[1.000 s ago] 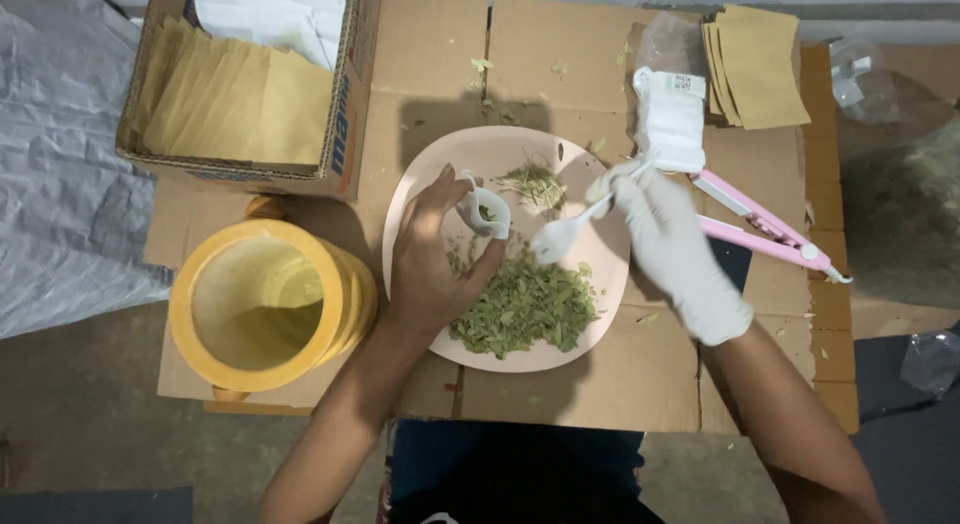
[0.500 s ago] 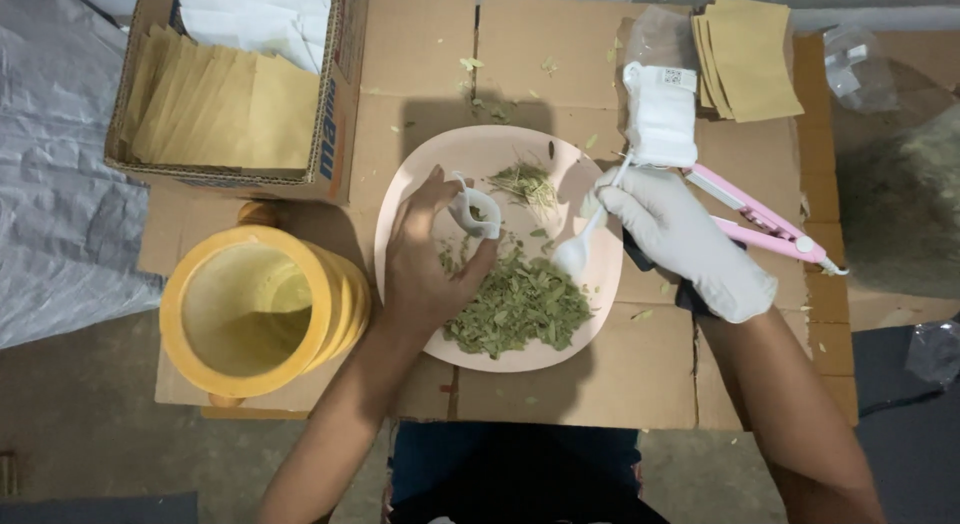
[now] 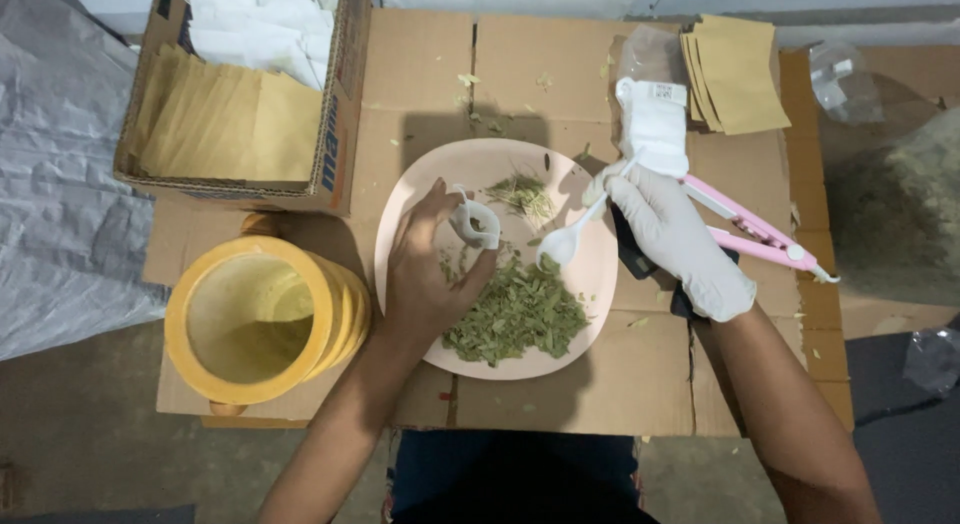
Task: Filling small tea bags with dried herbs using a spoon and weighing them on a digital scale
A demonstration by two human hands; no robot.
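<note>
A pink plate (image 3: 470, 164) on cardboard holds a heap of green dried leaves (image 3: 515, 314) and a smaller tuft near its far rim. My left hand (image 3: 425, 274), bare, rests over the plate's left side and pinches a small white pouch (image 3: 475, 224) held open. My right hand (image 3: 675, 239), in a white glove, grips a white plastic spoon (image 3: 570, 239) whose bowl hangs just above the leaves, to the right of the pouch.
A yellow tub (image 3: 255, 329) stands left of the plate. A cardboard box (image 3: 240, 104) with tan envelopes and white pouches sits at the back left. Pink tongs (image 3: 755, 234), a white packet (image 3: 655, 124) and tan envelopes (image 3: 735, 74) lie to the right.
The spoon has drawn back slightly from the pouch toward the leaf heap. My left hand keeps hold of the pouch in about the same spot.
</note>
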